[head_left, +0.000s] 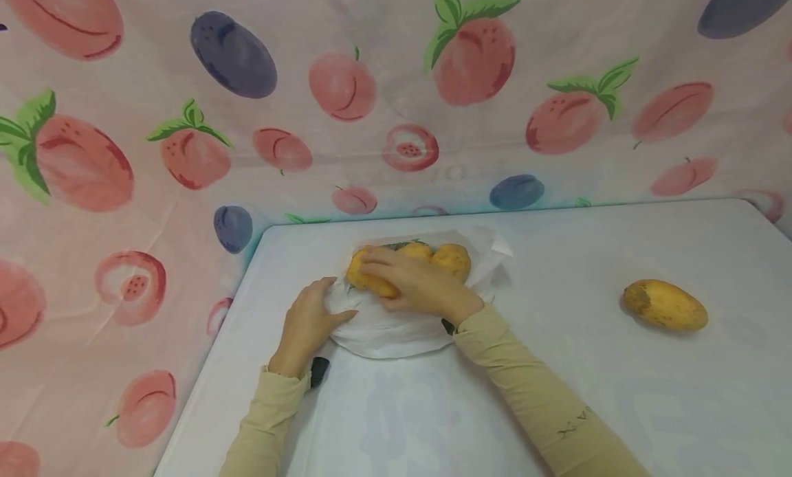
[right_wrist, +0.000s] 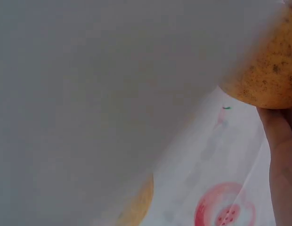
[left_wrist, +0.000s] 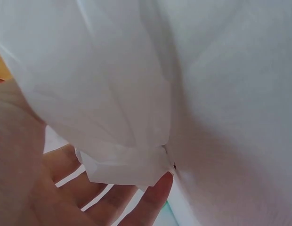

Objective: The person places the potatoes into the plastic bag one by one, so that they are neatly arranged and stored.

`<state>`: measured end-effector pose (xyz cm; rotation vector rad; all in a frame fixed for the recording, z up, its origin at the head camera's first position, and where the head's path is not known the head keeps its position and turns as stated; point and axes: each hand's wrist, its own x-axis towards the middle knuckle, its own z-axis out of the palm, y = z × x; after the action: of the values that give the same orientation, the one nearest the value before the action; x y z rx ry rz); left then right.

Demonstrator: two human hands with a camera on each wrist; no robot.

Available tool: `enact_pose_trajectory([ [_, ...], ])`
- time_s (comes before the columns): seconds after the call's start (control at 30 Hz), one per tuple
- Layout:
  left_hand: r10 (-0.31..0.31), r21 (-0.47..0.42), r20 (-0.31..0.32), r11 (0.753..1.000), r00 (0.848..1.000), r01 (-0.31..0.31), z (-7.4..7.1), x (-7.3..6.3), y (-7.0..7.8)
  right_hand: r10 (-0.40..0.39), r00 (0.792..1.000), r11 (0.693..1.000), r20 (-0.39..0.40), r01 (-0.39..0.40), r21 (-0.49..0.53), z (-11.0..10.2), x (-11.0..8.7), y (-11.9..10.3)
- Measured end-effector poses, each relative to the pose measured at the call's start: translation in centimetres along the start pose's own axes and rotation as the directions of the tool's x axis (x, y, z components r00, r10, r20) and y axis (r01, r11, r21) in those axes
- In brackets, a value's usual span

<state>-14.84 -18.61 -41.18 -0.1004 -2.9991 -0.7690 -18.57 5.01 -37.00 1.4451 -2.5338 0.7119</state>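
Note:
A white plastic bag (head_left: 390,333) lies crumpled on the table with several yellow potatoes (head_left: 452,259) in its mouth. My right hand (head_left: 421,281) grips a potato (head_left: 377,284) at the left of this group, its fingers curled over the top. That potato (right_wrist: 273,70) shows speckled skin in the right wrist view. At the bag's left side, my left hand (head_left: 312,319) touches the plastic with spread, fairly straight fingers and the thumb over the bag. In the left wrist view the white plastic (left_wrist: 113,94) hangs in front of the left fingers (left_wrist: 153,202).
Another potato (head_left: 665,305) lies alone on the white-covered table (head_left: 557,257), well to the right of the bag. A fruit-printed cloth (head_left: 371,37) hangs behind the table and down its left side. White blur fills much of the right wrist view.

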Motion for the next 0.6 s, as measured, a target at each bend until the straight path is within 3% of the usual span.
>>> enact_pose_trajectory([
  [0.37,0.006,0.012,0.005,1.000,1.000,-0.006,-0.12,-0.09,0.22,-0.085,0.996,0.996,-0.003,0.085,0.022,0.74,0.50,-0.21],
  [0.6,0.007,0.009,0.005,1.000,1.000,-0.007,-0.11,0.00,0.12,-0.088,0.995,0.996,0.045,0.086,0.038,0.86,0.68,-0.62],
])
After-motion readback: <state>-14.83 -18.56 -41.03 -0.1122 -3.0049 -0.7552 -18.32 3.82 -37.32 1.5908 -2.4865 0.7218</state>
